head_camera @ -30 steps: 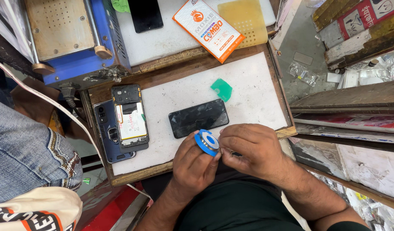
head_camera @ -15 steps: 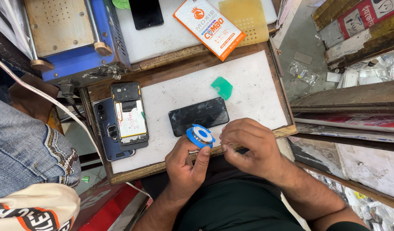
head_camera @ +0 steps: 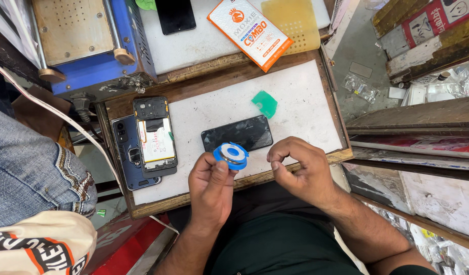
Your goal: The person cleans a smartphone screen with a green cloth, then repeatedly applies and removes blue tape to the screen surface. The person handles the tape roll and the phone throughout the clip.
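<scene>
My left hand [head_camera: 211, 186] holds a small blue and white spool [head_camera: 231, 155] of thin wire or tape between thumb and fingers, just above the near edge of the white work mat [head_camera: 295, 97]. My right hand [head_camera: 298, 165] is to its right, fingers curled and pinched together; whether it grips a strand from the spool is too fine to tell. A black phone screen [head_camera: 237, 133] lies flat on the mat just beyond the spool.
An opened phone body [head_camera: 154, 136] rests on a blue phone back [head_camera: 123, 153] at the mat's left. A green tab [head_camera: 265, 103] lies mid-mat. Behind are an orange package [head_camera: 249, 31], a yellow pad [head_camera: 290, 20] and a blue machine [head_camera: 87, 40]. Another person's denim-clad leg [head_camera: 31, 168] is at left.
My hands were together at the spool; now the right hand has drawn away to the right, and the left hand has lifted the spool slightly.
</scene>
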The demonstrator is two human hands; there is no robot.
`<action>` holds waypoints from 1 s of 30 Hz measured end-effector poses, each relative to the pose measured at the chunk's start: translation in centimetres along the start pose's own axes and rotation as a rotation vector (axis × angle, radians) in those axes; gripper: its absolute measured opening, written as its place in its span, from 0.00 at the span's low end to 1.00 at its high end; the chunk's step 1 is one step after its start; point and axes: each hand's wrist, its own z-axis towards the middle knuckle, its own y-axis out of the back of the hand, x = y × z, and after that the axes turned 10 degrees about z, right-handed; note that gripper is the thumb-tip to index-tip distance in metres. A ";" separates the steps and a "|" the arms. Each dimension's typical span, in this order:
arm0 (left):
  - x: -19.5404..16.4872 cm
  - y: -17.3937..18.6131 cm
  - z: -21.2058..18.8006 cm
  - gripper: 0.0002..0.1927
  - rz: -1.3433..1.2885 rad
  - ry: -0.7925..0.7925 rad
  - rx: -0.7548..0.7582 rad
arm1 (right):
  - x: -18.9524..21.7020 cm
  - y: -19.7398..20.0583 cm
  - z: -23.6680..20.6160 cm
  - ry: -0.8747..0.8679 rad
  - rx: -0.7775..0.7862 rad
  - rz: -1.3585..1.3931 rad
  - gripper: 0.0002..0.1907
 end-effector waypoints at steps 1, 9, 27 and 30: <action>-0.1 0.0 0.1 0.05 -0.027 0.011 -0.010 | -0.3 0.0 -0.1 -0.013 -0.014 0.011 0.04; -0.7 0.0 0.7 0.06 -0.205 0.100 -0.044 | -3.6 0.0 -1.3 -0.134 -0.073 0.333 0.00; -0.3 0.9 0.6 0.09 -0.315 0.204 0.027 | -6.4 1.1 -1.7 -0.093 -0.110 0.752 0.14; -0.3 0.6 0.8 0.08 -0.327 0.200 0.007 | -4.1 2.1 -1.2 -0.092 0.049 0.182 0.05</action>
